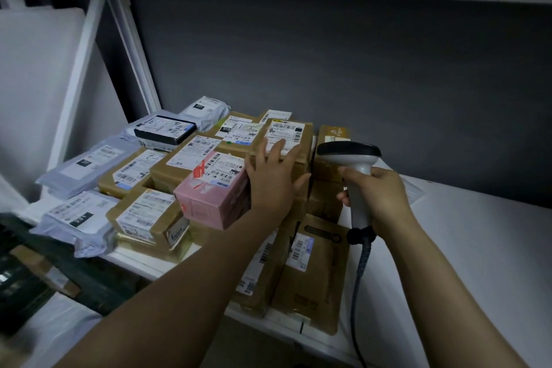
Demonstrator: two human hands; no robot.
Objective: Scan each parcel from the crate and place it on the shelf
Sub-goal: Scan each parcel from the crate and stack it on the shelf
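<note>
Up on the white shelf (478,227), the left hand (273,181) lies flat with its fingers spread open across the top of a brown cardboard parcel (291,140), the fingertips reaching onto its white shipping label (285,132). That parcel sits on top of other brown boxes in the middle of the shelf, with a pink box (213,196) touching its left side and partly under the palm's edge. The right hand (380,199) is closed around the handle of a grey barcode scanner (352,170), whose dark head points left toward the parcel; its coiled cable (360,278) hangs down from the base of the handle. Grey plastic mailers (86,164) and more labelled cartons crowd the shelf's left part, while its right part is bare. At the lower left edge a dark crate (27,266) shows, blurred, with a brown package inside it.
</note>
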